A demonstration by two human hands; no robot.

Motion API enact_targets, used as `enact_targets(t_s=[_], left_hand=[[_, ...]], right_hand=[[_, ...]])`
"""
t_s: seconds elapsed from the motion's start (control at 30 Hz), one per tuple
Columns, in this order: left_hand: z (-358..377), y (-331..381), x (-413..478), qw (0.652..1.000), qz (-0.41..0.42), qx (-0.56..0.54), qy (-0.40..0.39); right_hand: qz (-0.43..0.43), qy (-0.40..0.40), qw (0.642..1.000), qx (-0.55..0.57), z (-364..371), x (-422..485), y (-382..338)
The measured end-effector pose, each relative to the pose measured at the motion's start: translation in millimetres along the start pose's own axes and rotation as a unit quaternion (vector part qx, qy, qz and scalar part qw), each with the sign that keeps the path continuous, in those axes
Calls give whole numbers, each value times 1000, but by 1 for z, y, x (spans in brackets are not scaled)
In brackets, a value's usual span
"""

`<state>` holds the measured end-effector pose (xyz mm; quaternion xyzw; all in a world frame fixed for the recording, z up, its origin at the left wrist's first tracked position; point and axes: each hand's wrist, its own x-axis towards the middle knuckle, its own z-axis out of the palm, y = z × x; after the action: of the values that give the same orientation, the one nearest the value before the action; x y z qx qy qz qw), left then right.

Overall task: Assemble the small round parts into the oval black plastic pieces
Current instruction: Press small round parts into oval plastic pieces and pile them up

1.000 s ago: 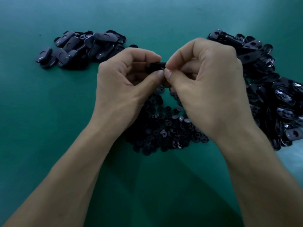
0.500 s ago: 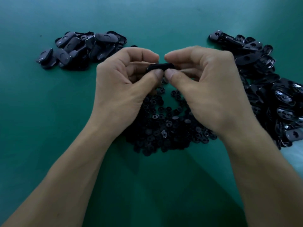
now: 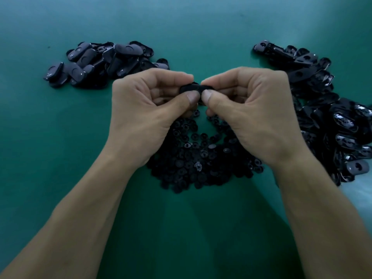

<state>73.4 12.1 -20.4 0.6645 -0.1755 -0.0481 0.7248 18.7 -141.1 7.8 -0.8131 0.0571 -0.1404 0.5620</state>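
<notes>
One oval black plastic piece [image 3: 193,88] is held level between my two hands above the middle of the table. My left hand [image 3: 149,111] pinches its left end between thumb and curled fingers. My right hand [image 3: 249,109] pinches its right end the same way, and both thumb tips meet on its near edge. A heap of small round black parts [image 3: 199,158] lies on the table right below the hands. Whether a round part sits in the held piece is hidden by the fingers.
A pile of oval black pieces [image 3: 100,63] lies at the back left on the green table surface [image 3: 50,158]. A larger, glossy pile of oval pieces [image 3: 330,121] runs along the right side to the table's right edge.
Both hands have lowered slightly and levelled out. My right hand has turned from over the piece to gripping its right end, and the thumbs now meet on its near edge.
</notes>
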Motion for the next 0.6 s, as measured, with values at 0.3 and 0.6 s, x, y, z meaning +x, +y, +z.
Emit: enact_targets(t_s=[0.3,0.6], left_hand=[[-1,-2,0,999,2,23,22],[4,0,-2,995,17,83,44]], right_hand=[[7,8,998,68,8,-2,14],[-12,-33,996,81,7,3,25]])
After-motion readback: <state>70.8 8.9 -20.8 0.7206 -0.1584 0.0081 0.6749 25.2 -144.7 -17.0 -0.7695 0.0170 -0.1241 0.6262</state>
